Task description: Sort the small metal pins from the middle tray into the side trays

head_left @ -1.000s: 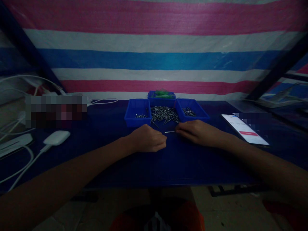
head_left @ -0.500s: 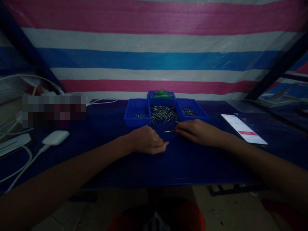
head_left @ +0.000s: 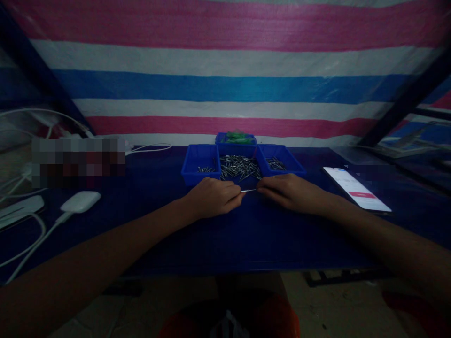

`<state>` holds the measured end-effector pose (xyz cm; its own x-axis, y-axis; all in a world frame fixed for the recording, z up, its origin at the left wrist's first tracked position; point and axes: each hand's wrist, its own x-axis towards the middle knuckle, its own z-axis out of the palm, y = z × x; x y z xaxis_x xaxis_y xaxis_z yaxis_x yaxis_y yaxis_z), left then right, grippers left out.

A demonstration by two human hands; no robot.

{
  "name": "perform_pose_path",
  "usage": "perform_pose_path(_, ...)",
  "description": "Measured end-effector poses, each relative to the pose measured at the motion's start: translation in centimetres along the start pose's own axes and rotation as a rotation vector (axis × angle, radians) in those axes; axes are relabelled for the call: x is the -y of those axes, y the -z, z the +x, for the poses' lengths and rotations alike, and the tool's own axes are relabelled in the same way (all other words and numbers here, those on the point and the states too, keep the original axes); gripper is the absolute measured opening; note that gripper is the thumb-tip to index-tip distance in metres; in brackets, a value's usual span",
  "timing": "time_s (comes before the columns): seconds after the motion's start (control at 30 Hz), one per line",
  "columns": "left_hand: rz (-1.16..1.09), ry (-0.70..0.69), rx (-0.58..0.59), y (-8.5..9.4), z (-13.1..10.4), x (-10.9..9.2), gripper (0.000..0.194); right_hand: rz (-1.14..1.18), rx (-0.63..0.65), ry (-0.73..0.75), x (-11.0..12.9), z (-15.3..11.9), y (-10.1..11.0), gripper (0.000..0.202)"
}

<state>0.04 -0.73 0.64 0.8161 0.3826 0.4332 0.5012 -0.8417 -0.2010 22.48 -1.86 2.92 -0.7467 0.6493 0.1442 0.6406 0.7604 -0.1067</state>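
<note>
A thin silvery metal pin [head_left: 249, 190] spans the gap between my two hands, just above the blue tabletop. My left hand [head_left: 215, 197] is closed, its thumb and fingertips pinching the pin's left end. At the other end, the fingertips of my right hand [head_left: 289, 191] are pressed together on the pin. Behind my hands lies a heap of similar metal pins [head_left: 239, 166]. The left blue bin [head_left: 200, 178] holds a few small metal pieces, and the right blue bin [head_left: 296, 170] holds more of them. My fingers hide both pin tips.
A back blue bin [head_left: 219, 139] contains green material. On the right lies a lit phone [head_left: 357, 190]. To the left are a white charger [head_left: 80, 202], white cables [head_left: 31, 249] and a blurred-out patch. A striped plastic sheet [head_left: 225, 89] hangs behind the blue table [head_left: 232, 249].
My left hand has risen slightly, and its thumb and fingers have closed on the pin's left end. My right hand has stayed almost still, holding the same pin.
</note>
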Motion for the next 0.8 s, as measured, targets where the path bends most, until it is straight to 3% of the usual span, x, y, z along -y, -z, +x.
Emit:
perform_pose_path(0.1, 0.016, 0.068, 0.056, 0.22, 0.1, 0.03, 0.029, 0.012, -0.022, 0.008, 0.06, -0.07, 0.06, 0.025)
perform_pose_path(0.2, 0.0, 0.039, 0.095, 0.21, 0.09, -0.03, 0.03, 0.016, -0.057, 0.005, 0.07, -0.18, 0.11, 0.023)
perform_pose_path(0.8, -0.046, -0.016, 0.09, -0.06, 0.08, -0.07, 0.027, 0.025, -0.074, 0.017, 0.05, -0.21, 0.05, 0.019)
